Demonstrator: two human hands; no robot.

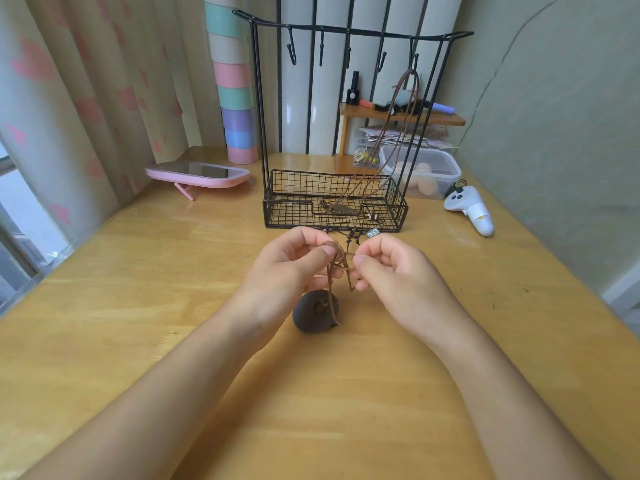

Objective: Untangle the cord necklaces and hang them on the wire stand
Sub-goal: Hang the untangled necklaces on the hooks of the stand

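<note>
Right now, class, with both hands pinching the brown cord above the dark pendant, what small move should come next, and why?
Probably ease the small loop open: the left hand and right hand pinch the brown cord at a twisted crossing, with the dark pendant resting on the table. One necklace already hangs on the wire stand, so this cord seems next.

Soft, even daylight fills the scene, brightest at the window [14, 188] on the left edge. The bench [138, 306] shows a mild sheen and only faint shadows. Wide-angle distortion bends the curtain [69, 98] and wall [554, 133] at the edges. Focus is fairly sharp throughout.
</note>
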